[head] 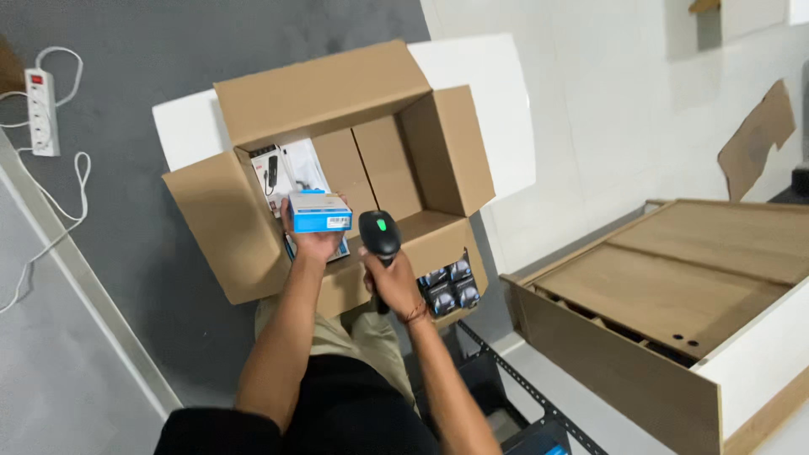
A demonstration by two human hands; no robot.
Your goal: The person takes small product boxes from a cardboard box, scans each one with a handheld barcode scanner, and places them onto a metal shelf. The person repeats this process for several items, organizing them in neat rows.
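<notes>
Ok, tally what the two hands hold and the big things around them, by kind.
Small blue boxes, in the left hand: 1
Black handheld scanners, in the right hand: 1
Open cardboard boxes: 1
White power strips: 1
Wooden crates: 1
Total: 5

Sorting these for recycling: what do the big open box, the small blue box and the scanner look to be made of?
Big box: brown corrugated cardboard, matte, with creased flaps. Small blue box in the left hand: probably thin printed card, slightly glossy, with sharp folded edges. Scanner in the right hand: black moulded plastic by its look, smooth with a soft sheen.
</notes>
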